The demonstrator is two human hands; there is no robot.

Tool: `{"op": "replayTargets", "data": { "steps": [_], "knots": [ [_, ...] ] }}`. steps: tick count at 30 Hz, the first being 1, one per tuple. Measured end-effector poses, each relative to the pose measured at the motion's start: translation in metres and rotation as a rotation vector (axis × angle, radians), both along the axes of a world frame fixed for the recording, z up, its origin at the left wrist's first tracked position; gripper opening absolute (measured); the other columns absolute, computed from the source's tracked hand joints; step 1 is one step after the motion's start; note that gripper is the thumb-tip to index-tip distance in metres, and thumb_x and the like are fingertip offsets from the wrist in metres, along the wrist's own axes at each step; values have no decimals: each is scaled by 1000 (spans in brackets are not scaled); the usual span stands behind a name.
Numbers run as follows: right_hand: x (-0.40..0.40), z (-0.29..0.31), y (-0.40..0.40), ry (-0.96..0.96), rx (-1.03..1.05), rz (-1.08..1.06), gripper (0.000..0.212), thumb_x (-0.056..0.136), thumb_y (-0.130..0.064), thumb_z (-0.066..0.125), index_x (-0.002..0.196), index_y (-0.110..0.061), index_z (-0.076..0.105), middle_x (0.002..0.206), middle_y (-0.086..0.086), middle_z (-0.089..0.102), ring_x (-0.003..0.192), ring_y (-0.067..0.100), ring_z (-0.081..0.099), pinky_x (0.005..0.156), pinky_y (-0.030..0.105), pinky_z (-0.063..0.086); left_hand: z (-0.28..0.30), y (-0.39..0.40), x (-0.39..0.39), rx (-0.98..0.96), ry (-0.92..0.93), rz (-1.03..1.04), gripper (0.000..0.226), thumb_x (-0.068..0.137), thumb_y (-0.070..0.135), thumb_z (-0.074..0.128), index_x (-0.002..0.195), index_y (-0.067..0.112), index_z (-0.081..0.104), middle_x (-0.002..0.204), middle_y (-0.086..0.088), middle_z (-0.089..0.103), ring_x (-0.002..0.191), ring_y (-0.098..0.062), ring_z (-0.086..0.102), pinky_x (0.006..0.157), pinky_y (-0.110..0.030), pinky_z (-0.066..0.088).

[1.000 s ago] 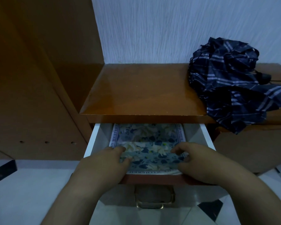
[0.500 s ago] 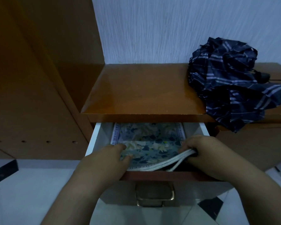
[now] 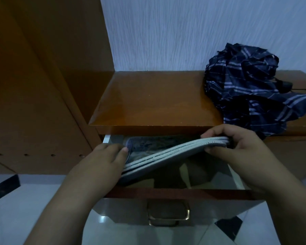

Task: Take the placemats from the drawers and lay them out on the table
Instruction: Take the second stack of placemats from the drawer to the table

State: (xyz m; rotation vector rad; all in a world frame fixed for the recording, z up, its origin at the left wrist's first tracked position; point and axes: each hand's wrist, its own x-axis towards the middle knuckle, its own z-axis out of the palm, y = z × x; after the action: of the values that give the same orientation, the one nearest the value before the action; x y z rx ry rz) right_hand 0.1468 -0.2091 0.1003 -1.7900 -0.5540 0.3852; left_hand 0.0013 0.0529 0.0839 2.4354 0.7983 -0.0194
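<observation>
A stack of patterned placemats point(image 3: 166, 152) with white edges is tilted up out of the open wooden drawer point(image 3: 180, 192). My right hand point(image 3: 237, 152) pinches the stack's raised right corner between thumb and fingers. My left hand point(image 3: 104, 161) grips the stack's lower left edge, fingers over the top mat. The drawer floor under the lifted mats is in shadow, with what looks like brown paper lying there.
A crumpled dark blue striped umbrella point(image 3: 251, 92) lies on the right of the wooden countertop point(image 3: 148, 99) above the drawer. A tall wooden cabinet side point(image 3: 34, 85) stands at the left. A brass handle point(image 3: 168, 214) hangs on the drawer front, above a white tiled floor point(image 3: 25, 209).
The placemats lay flat in the drawer one second ago. My right hand has pulled their right edge upward, and both hands have lifted the stack off the drawer floor.
</observation>
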Motion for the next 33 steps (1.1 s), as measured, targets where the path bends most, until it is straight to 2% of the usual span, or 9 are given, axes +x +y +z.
{"op": "replayTargets", "data": {
  "steps": [4,7,10,12,16,19,24,27,33],
  "knots": [
    [5,-1,-7,53,75,-6,38,81,15,63,88,-18,79,84,10,69,80,29,61,75,39,51,4,9,-3,-180,-91,35,24,101,55,42,114,45,60,122,14,51,110,-10,48,91,-34,41],
    [9,-4,-8,171,81,-55,38,87,8,50,91,-14,81,77,9,64,77,27,54,75,42,43,-8,10,0,-201,-128,61,15,100,40,55,109,45,66,120,8,58,104,-11,57,75,-31,43],
    [9,-14,-2,89,-72,-175,23,91,-17,62,97,-29,80,78,15,59,74,24,55,72,37,47,-16,6,3,-183,-171,63,41,91,8,65,103,47,69,124,11,53,112,-8,53,69,-19,41],
    [6,-19,3,-92,-290,-222,27,87,-23,75,107,-42,74,93,-1,59,78,7,57,72,24,47,-14,0,6,-227,-230,104,60,83,-10,62,102,47,70,130,14,46,113,-6,48,68,-13,42],
    [5,-19,6,-76,-374,-265,47,78,-25,83,115,-47,65,126,-13,47,104,4,58,87,34,57,3,-2,8,-544,-388,271,81,75,-25,61,105,49,73,135,5,46,116,-19,56,80,-43,61],
    [7,-15,2,81,-347,-216,49,76,-21,84,114,-46,66,121,-7,61,94,13,71,80,39,61,16,0,2,-930,-457,275,88,71,-34,52,113,40,75,118,-9,69,102,-36,71,88,-55,58],
    [12,-7,-7,230,-361,-136,37,82,-16,79,115,-32,71,98,-7,75,86,11,74,90,43,59,22,4,-6,-1083,-435,232,83,70,-35,43,121,24,73,117,-10,74,103,-40,72,95,-56,53],
    [16,-9,-8,267,-341,-180,23,89,-19,71,110,-29,75,112,-8,71,102,12,70,103,44,51,20,5,-6,-1145,-403,247,79,70,-32,41,124,19,70,120,-16,72,106,-42,70,94,-52,52],
    [15,-9,-7,383,-296,-159,31,94,-1,57,110,-22,73,102,10,77,93,28,74,96,51,55,20,4,-4,-1184,-335,254,74,69,-22,36,127,13,66,112,-19,75,102,-42,72,101,-54,49]
  ]
}}
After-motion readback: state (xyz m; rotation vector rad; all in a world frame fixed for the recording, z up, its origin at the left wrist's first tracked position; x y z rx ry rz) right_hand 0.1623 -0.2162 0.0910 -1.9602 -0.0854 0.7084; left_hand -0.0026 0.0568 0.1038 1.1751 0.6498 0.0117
